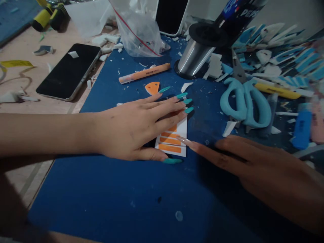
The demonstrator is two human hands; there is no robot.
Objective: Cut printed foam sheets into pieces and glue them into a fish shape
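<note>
My left hand, with long teal nails, reaches in from the left and lies flat with its fingers spread. It covers much of a white piece of paper that has several orange bars on it. From the right comes my right hand, its index finger stretched out and its long pale nail tip over one of the bars. The other fingers of that hand are folded, and I see nothing held in it. Just beyond my left fingertips is an orange rounded-triangle cutout with dark spots. An orange marker lies behind it.
The blue mat underlies the paper. Light-blue scissors, a yellow cutter and a blue marker lie right. A wire spool, Pepsi bottle and plastic bag stand behind. A phone lies left.
</note>
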